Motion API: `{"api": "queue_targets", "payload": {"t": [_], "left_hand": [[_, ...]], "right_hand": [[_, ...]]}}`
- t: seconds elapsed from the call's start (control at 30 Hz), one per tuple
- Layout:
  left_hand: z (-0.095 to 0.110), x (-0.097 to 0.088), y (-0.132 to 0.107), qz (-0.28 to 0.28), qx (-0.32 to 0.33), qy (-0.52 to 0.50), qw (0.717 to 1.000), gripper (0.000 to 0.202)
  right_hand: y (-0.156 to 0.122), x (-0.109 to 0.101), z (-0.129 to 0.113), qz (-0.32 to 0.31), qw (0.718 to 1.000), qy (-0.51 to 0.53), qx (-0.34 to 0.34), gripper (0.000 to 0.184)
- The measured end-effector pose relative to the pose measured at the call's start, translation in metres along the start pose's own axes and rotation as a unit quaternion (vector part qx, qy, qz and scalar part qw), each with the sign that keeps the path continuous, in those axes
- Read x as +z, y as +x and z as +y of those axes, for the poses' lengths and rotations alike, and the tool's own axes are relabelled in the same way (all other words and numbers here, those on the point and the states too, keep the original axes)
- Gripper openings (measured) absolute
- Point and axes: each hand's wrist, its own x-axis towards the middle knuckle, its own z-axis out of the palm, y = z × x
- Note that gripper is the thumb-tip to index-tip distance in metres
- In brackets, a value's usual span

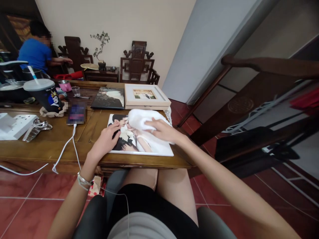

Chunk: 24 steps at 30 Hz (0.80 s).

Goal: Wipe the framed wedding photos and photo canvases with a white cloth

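Observation:
A glossy wedding photo panel (127,143) lies flat near the table's front edge, showing a couple close together. At its left edge my left hand (107,139) rests with fingers stretched over the print, pressing lightly and not wrapped round it. My right hand (163,130) has its fingers closed on a fluffy white cloth (139,116), which lies bunched over the panel's upper right part. The cloth and hand hide some of the picture beneath. A bracelet circles my left wrist.
Behind the panel are a framed photo (159,104) and a dark photo panel (104,103). To the left stand a lidded cup with a straw (42,94), a phone (76,114) on a cable, and a power strip (18,126). A person in blue (35,53) sits far left.

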Motion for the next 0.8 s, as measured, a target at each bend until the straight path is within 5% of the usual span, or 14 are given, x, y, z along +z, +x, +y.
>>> {"api": "queue_targets", "payload": {"t": [0.2,0.6,0.8], "left_hand": [[0.002,0.000,-0.001,0.011,-0.005,-0.008,1.000,0.038],[0.004,0.001,-0.001,0.010,-0.020,-0.017,1.000,0.038],[0.006,-0.001,-0.001,-0.002,-0.023,-0.012,1.000,0.039]], "right_hand": [[0.039,0.007,0.019,0.034,0.998,0.006,0.043,0.024],[-0.068,0.007,-0.101,-0.064,0.998,0.015,0.003,0.037],[-0.061,-0.009,-0.099,-0.089,0.995,0.041,0.014,0.029]]}}
